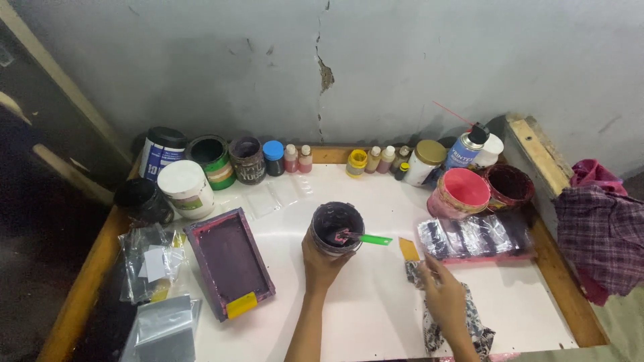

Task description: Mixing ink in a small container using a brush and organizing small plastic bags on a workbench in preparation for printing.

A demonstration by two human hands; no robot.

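Left hand [320, 263] wrapped around the near side of a dark ink pot [336, 228], fingers clenched on its wall, pot standing upright on the white table [376, 295]. Purple ink inside the pot, with a green-handled spatula [367, 238] resting in it, handle jutting over the rim toward the right. Right hand [443, 295] lying to the right of the pot and nearer the front edge, palm down on a patterned rag [469, 322], fingers spread loosely and gripping nothing that can be made out. Small yellow-orange scraper [408, 249] flat on the table just right of the pot, beyond the right hand's fingertips. Purple-stained printing frame [229, 261] left of the pot, tilted, with yellow tape at its near corner. Foil-wrapped tray [473, 236] further right of the pot. Pink-lidded tub [461, 191] and a dark red tin [508, 186] behind that tray. Row of jars, cans and small bottles [295, 159] behind the pot, against the cracked wall.
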